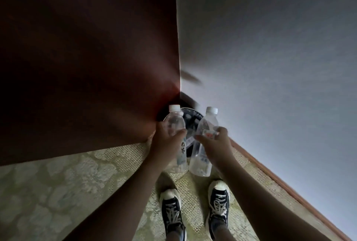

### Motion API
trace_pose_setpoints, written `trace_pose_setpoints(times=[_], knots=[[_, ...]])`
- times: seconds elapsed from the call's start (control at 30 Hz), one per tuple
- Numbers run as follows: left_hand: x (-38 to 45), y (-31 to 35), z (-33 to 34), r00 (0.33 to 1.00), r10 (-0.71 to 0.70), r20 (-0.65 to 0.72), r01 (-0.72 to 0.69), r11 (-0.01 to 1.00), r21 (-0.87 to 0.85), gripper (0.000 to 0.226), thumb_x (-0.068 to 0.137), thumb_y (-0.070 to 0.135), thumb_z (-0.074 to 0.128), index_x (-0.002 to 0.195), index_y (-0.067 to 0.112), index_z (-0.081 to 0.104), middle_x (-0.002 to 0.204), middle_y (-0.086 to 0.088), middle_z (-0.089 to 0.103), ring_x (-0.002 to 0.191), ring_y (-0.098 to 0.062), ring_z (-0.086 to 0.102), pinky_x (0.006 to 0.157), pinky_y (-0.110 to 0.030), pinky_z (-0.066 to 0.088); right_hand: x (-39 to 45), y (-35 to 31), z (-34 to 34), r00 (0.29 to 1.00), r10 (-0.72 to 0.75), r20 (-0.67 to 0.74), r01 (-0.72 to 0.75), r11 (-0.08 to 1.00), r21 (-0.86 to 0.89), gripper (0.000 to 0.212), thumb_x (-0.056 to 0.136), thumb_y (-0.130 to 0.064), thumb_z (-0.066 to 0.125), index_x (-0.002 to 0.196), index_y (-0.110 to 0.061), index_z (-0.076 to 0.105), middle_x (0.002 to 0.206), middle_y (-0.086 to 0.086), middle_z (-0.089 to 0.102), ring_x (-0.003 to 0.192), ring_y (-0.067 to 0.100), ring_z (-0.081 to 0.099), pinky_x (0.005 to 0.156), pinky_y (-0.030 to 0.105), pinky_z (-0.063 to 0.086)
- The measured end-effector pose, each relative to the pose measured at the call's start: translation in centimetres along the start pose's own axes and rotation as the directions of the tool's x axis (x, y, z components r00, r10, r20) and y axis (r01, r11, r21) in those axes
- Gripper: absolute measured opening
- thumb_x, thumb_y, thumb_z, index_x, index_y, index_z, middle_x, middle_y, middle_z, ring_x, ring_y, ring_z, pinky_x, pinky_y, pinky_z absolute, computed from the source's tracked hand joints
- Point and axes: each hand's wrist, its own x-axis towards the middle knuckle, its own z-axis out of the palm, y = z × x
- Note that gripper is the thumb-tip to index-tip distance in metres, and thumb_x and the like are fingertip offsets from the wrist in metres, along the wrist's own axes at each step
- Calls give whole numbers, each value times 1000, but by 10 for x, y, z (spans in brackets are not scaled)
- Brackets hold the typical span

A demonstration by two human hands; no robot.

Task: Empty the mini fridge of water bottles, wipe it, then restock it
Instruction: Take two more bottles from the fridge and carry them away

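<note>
I see left hand [166, 142] gripping left bottle [176, 134], right hand [218, 144] gripping right bottle [202, 144]; risk: slippery plastic, bottles knocking, one dropping onto carpet [77, 182].

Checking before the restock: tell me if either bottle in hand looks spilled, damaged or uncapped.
Nothing stands out. The left hand holds one water bottle, the right hand another bottle. Both keep their white caps on, look intact, and no water shows on the carpet. The right one leans slightly.

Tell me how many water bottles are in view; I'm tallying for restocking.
2: one bottle in the left hand, one bottle in the right hand, both upright. Others may be out of view.
</note>
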Motion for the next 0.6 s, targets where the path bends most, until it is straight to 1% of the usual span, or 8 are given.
trace_pose_setpoints(times=[0.13,0.23,0.3,0.37,0.43,0.47,0.53,0.6], knots=[[63,-62,39,1000,-19,15,17,990,136,46,81,39,78,110,26,45,108,2,59,90,-11,61,64,-27,45,70,53,22,998,69,9,-68,994,-90,48,82,-20,78,113,-18,41,101,7,62,84,24,68,56,29,52],[98,-87,55,1000,-6,18,3,985,175,49,83,38,79,117,23,46,122,-4,57,106,-20,59,81,-34,52,106,72,35,997,69,26,-65,987,-144,52,82,-26,80,117,-18,42,110,7,62,92,24,66,64,33,55],[107,-91,62,999,-25,22,20,982,186,61,85,40,77,133,17,47,134,-5,55,114,-20,55,82,-27,45,117,74,41,998,57,34,-50,981,-185,55,82,-30,79,123,-18,45,115,6,62,95,24,66,67,34,57],[104,-90,64,999,-33,12,30,980,198,72,86,41,75,143,13,43,138,-5,52,116,-18,52,86,-24,37,116,72,43,999,43,26,-36,976,-214,58,80,-31,80,127,-17,47,114,5,63,95,24,66,73,40,59],[89,-82,61,1000,10,10,-11,979,205,65,85,41,74,138,13,48,127,-2,57,109,-12,54,84,-24,39,105,68,39,999,33,28,-26,979,-201,60,80,-26,79,130,-15,48,110,6,64,92,25,68,75,43,60],[80,-76,58,999,40,9,-41,978,206,58,85,42,73,131,15,52,118,4,60,104,-7,58,80,-21,43,97,65,35,999,22,34,-15,981,-193,59,80,-24,79,130,-15,49,109,6,66,90,23,70,73,40,61],[58,-62,47,995,96,4,-95,974,205,48,84,44,71,121,19,56,103,19,56,90,11,57,70,-7,41,78,57,25,999,-13,31,20,976,-215,56,81,-22,79,129,-16,52,106,3,70,85,16,72,63,27,59],[37,-39,32,987,160,-17,-151,958,245,47,86,39,72,124,16,58,103,23,48,87,9,49,69,-6,36,56,40,14,998,-67,22,70,964,-258,56,80,-22,80,130,-18,53,108,-1,69,85,8,69,58,13,49]])
